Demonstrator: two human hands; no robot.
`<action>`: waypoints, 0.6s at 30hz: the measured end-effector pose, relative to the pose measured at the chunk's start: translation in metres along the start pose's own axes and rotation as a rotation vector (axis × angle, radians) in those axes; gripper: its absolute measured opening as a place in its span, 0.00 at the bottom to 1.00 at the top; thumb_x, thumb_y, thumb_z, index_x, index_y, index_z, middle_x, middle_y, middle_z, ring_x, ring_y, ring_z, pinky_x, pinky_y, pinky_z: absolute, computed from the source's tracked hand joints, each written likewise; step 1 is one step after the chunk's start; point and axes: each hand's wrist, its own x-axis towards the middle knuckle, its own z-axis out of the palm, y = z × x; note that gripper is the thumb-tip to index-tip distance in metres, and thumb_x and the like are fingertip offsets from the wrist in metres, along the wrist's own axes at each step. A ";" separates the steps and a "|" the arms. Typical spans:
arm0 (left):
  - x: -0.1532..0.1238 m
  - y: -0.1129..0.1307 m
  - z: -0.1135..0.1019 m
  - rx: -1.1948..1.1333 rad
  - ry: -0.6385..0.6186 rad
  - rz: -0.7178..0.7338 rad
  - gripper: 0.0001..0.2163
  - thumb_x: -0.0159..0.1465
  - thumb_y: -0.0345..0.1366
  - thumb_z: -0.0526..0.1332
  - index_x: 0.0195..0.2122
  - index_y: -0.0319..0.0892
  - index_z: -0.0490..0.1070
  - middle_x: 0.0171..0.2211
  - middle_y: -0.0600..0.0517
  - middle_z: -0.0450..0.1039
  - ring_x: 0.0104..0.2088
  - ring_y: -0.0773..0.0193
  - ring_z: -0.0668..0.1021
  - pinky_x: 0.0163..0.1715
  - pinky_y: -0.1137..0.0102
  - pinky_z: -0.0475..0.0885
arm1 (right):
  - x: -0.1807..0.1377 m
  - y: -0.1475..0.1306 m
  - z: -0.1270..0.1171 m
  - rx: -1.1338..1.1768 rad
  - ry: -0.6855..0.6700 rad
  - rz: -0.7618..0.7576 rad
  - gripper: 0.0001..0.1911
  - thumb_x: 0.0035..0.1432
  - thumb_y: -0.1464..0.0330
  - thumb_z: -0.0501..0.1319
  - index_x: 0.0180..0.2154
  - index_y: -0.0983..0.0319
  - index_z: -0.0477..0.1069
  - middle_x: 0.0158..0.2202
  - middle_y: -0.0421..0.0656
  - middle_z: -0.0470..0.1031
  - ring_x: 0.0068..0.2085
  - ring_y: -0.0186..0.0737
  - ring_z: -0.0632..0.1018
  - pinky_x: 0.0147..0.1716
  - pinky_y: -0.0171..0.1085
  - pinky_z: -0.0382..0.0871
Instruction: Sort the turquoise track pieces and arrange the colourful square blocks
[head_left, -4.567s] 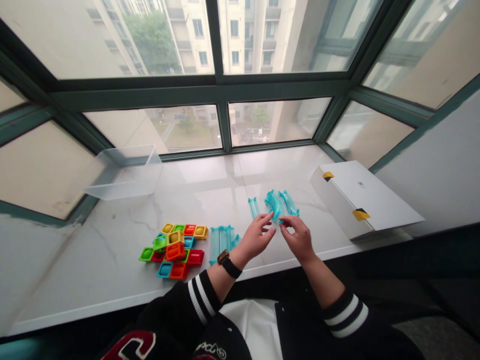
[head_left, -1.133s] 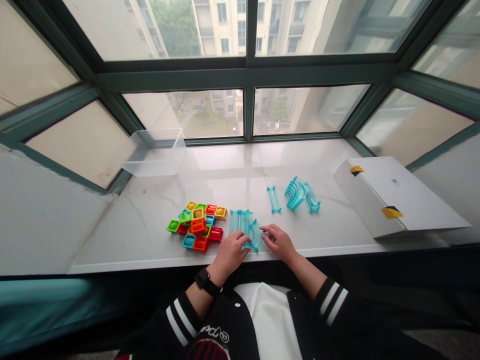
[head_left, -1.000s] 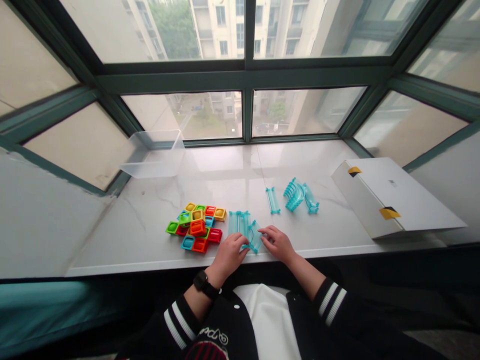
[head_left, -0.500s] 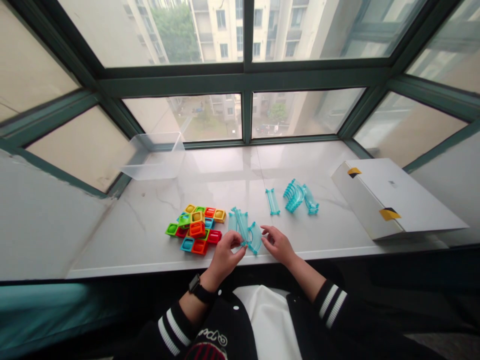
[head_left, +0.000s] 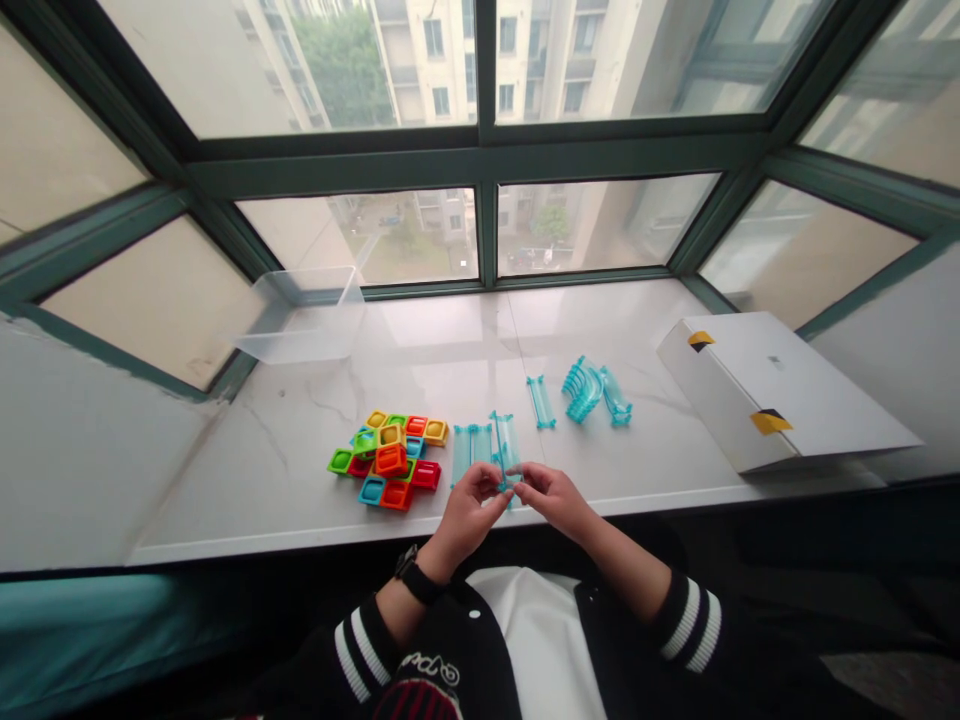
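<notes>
Track piece [head_left: 505, 437] of clear turquoise plastic, 1 of them, narrow and straight with small knobs at its far end, is held over the near part of the counter [head_left: 420, 380], tipped so that its far end points towards the window; the left hand [head_left: 474, 505] has its fingers pinching the near end; the right hand [head_left: 555, 497] brings its fingers together at that same end, though I cannot tell whether they grip it or only touch it.

Just left of it lie flat straight pieces [head_left: 471, 447] in the same glassy plastic, at least 2, side by side; beyond the hands rests 1 loose straight piece [head_left: 541, 402], then 1 cluster of ribbed, curved pieces [head_left: 583, 390], too nested to count, with 1 bent piece [head_left: 616, 396] beside it.

Further left sits 1 overlapping heap of glossy, squarish blocks [head_left: 391, 460] in 5 colours: red, orange, yellow, green, blue; behind stands 1 clear, smooth-walled bin [head_left: 300, 315]; at right, 1 matt white box [head_left: 787, 390] bears 2 yellow-and-black tape strips [head_left: 771, 421]; the counter is glossy, white and grey-veined.
</notes>
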 end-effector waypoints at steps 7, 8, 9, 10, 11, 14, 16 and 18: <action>0.000 0.002 0.001 0.168 -0.010 0.015 0.12 0.66 0.45 0.68 0.39 0.44 0.70 0.37 0.52 0.74 0.38 0.62 0.79 0.43 0.65 0.79 | -0.002 0.008 0.001 0.004 0.049 0.011 0.18 0.62 0.53 0.68 0.45 0.59 0.79 0.25 0.35 0.69 0.27 0.34 0.70 0.30 0.35 0.67; 0.001 0.002 0.001 0.175 -0.010 0.013 0.11 0.66 0.45 0.67 0.39 0.43 0.70 0.37 0.52 0.75 0.38 0.62 0.80 0.42 0.65 0.79 | -0.002 0.008 0.000 -0.015 0.058 0.009 0.17 0.62 0.53 0.68 0.44 0.59 0.79 0.25 0.35 0.68 0.26 0.34 0.69 0.29 0.34 0.66; 0.001 0.002 0.002 0.183 -0.011 0.010 0.11 0.66 0.45 0.67 0.38 0.43 0.70 0.37 0.51 0.75 0.38 0.62 0.80 0.42 0.65 0.79 | -0.003 0.008 0.000 -0.033 0.070 0.006 0.16 0.61 0.54 0.68 0.42 0.59 0.79 0.24 0.34 0.67 0.26 0.34 0.68 0.29 0.34 0.65; 0.001 0.002 0.002 0.190 -0.013 0.006 0.11 0.66 0.45 0.67 0.38 0.43 0.70 0.37 0.51 0.75 0.38 0.62 0.80 0.42 0.65 0.79 | -0.003 0.008 -0.001 -0.049 0.084 0.003 0.16 0.61 0.54 0.68 0.41 0.59 0.79 0.24 0.34 0.67 0.25 0.34 0.68 0.28 0.34 0.65; 0.000 0.002 0.003 0.199 -0.019 0.003 0.11 0.66 0.45 0.67 0.39 0.43 0.71 0.38 0.51 0.76 0.38 0.62 0.80 0.42 0.65 0.80 | -0.004 0.007 -0.001 -0.064 0.099 0.002 0.15 0.61 0.55 0.68 0.40 0.59 0.79 0.23 0.34 0.67 0.25 0.34 0.68 0.28 0.34 0.64; -0.001 0.000 0.005 0.223 -0.052 -0.014 0.11 0.66 0.44 0.67 0.41 0.43 0.72 0.40 0.50 0.77 0.39 0.62 0.81 0.42 0.66 0.80 | -0.004 0.006 -0.002 -0.108 0.153 0.004 0.14 0.60 0.55 0.68 0.37 0.59 0.78 0.23 0.35 0.67 0.25 0.35 0.68 0.28 0.35 0.64; -0.001 -0.001 0.006 0.231 -0.068 -0.031 0.12 0.66 0.45 0.67 0.43 0.44 0.72 0.42 0.49 0.78 0.40 0.61 0.82 0.41 0.65 0.80 | -0.005 0.007 -0.002 -0.147 0.197 0.003 0.13 0.60 0.55 0.68 0.36 0.58 0.78 0.23 0.35 0.67 0.25 0.35 0.68 0.27 0.35 0.65; 0.000 -0.003 0.007 0.253 -0.066 -0.047 0.13 0.66 0.46 0.67 0.44 0.44 0.72 0.43 0.48 0.78 0.41 0.60 0.83 0.41 0.65 0.80 | -0.005 0.008 -0.003 -0.185 0.233 -0.004 0.13 0.60 0.55 0.67 0.35 0.58 0.77 0.22 0.35 0.68 0.25 0.36 0.68 0.27 0.35 0.65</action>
